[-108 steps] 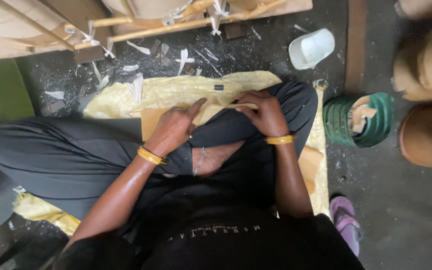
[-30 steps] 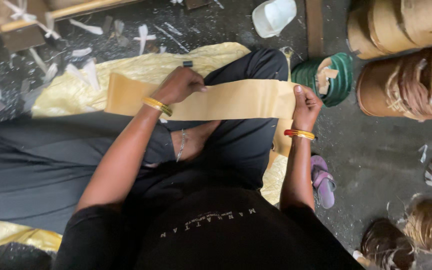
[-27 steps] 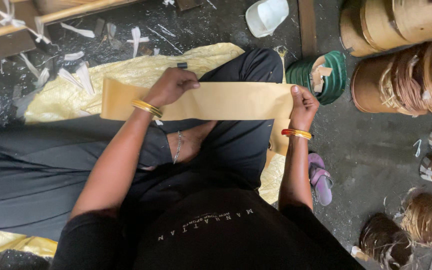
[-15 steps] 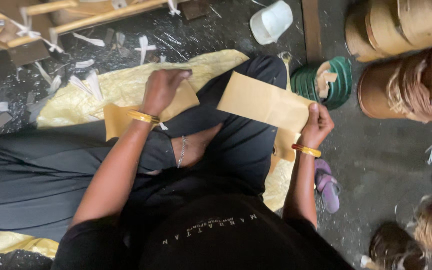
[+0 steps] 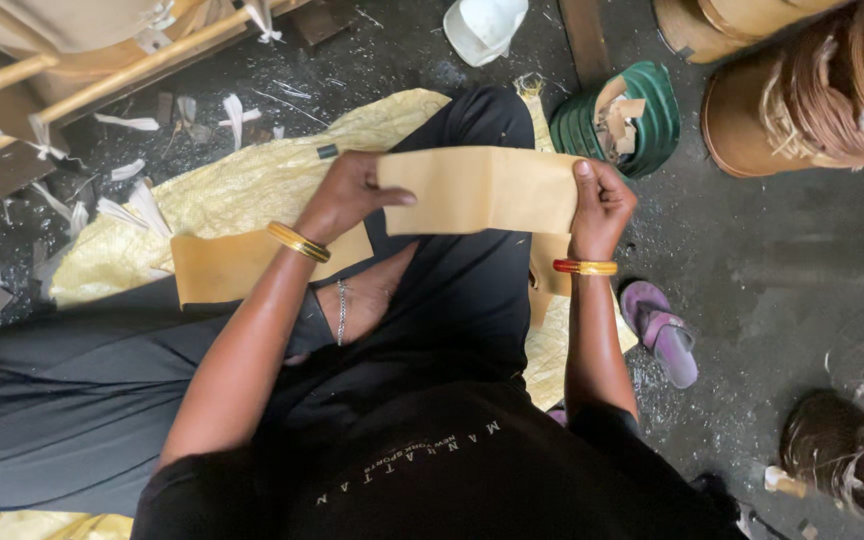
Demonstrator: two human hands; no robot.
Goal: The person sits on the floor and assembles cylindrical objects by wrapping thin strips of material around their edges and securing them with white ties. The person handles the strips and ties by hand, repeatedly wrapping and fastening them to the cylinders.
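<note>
Head view: we are holding a thin tan rectangular veneer sheet (image 5: 482,190), left hand (image 5: 347,195) and right hand (image 5: 602,205) pinching opposite ends; it looks light, flexible, easily cracked.

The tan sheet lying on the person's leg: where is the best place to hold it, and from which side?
Probably the left end of the tan sheet, approached from above. It lies flat on the leg and that end is bare, while the left hand's wrist covers the other end.
</note>
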